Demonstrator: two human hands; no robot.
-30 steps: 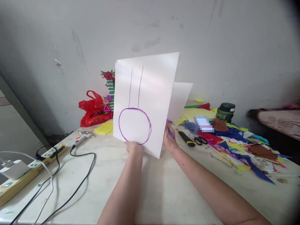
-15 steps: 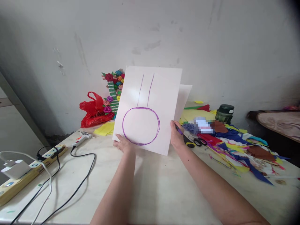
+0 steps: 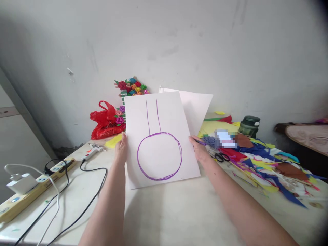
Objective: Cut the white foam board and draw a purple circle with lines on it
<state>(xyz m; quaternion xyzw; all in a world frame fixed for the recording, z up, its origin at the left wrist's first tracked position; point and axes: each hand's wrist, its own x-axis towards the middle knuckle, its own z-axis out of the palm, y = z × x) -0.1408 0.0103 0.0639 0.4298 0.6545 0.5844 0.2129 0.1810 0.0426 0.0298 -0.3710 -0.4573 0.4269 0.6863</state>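
Between my hands a white board [image 3: 135, 116] is held up, tilted to one side. On its face are a purple oval [image 3: 138, 159] and two purple lines rising from it. My left hand [image 3: 121, 147] grips the board's left edge, its fingers mostly hidden behind. My right hand [image 3: 199, 147] pinches the right edge and also has a purple pen [image 3: 200, 141] in it. Behind the board a second white sheet [image 3: 196, 107] leans, partly covered.
Left stand a power strip [image 3: 43, 181], cords and a glue gun [image 3: 93, 150]. At the back are a red plastic bag [image 3: 106, 123] and paper flowers [image 3: 135, 85]. Right lie scissors [image 3: 221, 157], coloured scraps [image 3: 271, 164] and a dark green jar [image 3: 249, 126].
The board has come lower and turned anticlockwise, uncovering more of the sheet behind. My left hand has moved from the bottom left corner up along the left edge.
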